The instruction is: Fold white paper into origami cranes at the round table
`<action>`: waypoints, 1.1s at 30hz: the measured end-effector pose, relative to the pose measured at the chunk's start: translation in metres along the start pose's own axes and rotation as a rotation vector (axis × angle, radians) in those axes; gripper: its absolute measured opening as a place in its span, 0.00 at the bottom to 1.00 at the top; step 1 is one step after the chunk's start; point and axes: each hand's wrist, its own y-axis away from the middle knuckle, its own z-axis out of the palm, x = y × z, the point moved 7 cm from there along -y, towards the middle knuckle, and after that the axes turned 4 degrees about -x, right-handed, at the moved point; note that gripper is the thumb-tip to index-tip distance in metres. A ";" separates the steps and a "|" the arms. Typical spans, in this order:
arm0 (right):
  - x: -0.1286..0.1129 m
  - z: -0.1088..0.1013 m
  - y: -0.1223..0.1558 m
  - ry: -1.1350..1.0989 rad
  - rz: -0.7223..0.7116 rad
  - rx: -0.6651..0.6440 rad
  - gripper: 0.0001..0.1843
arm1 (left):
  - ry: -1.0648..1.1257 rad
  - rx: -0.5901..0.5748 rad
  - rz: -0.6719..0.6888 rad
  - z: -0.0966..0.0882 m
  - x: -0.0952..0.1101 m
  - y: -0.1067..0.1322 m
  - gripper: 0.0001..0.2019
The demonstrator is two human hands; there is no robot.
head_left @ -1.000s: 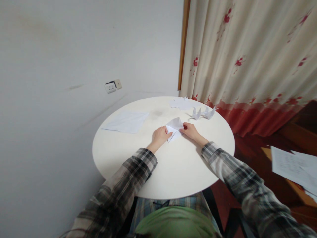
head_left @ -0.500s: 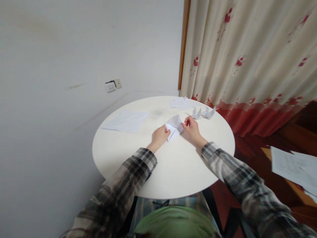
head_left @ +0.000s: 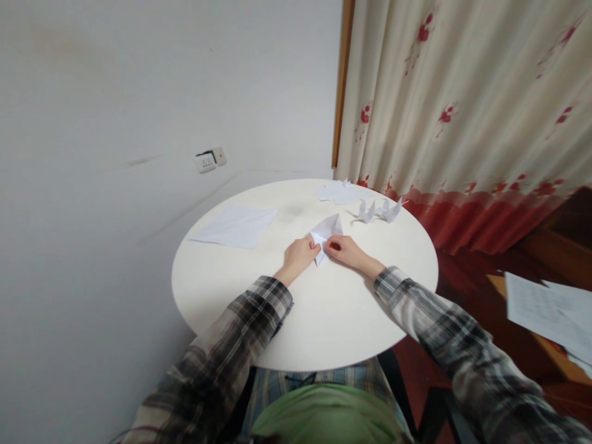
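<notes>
A partly folded white paper (head_left: 328,229) lies near the middle of the round white table (head_left: 324,308). My left hand (head_left: 300,254) presses its left corner with fingers curled. My right hand (head_left: 345,251) pinches a flap of the same paper from the right, fingertips nearly meeting those of the left hand. Both sleeves are plaid.
A flat white sheet (head_left: 237,226) lies at the table's left. Two folded paper cranes (head_left: 379,211) and more folded paper (head_left: 337,192) sit at the far edge. A flowered curtain (head_left: 462,111) hangs right, a wall socket (head_left: 210,160) left, and loose papers (head_left: 546,308) lie at the far right.
My right hand has moved left across the paper, bringing a flap toward the left hand. The paper now looks narrower. My left hand has stayed in place.
</notes>
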 end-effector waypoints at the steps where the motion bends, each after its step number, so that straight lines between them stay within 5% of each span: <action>1: 0.001 0.001 0.000 -0.007 0.004 -0.013 0.07 | 0.008 0.001 0.002 0.000 0.001 0.001 0.12; 26: -0.004 0.010 0.002 -0.183 -0.114 -0.136 0.10 | 0.070 -0.043 0.108 0.002 0.000 -0.004 0.06; 33: -0.007 0.010 0.003 -0.229 -0.073 -0.189 0.11 | 0.146 -0.024 0.114 0.004 -0.001 -0.005 0.15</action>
